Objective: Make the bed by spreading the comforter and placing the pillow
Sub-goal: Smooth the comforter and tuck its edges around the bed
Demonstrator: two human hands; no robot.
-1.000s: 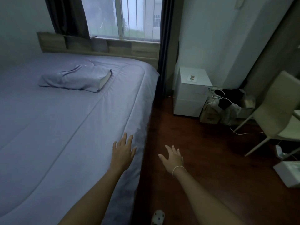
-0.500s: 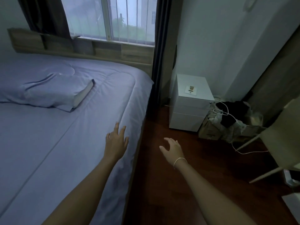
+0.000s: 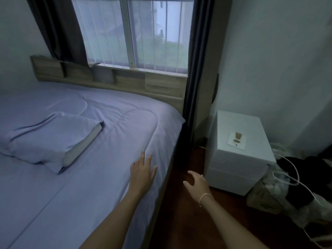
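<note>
Both hands are now reaching farther up the bed toward the headboard (image 3: 125, 83) than a second ago, as the person is walking alongside the mattress. Left hand (image 3: 142, 169) is resting flat on the comforter (image 3: 111, 141) near the bed's right edge with fingers straight and slightly spread, probably smoothing the fabric, while the right hand (image 3: 195, 182) is hanging over the floor beside the bed, fingers loosely curled and holding nothing. Comforter is lying spread across the mattress, and the pillow (image 3: 48, 139) is sitting on it, left of the left hand and short of the headboard, likely awaiting straightening.
</note>
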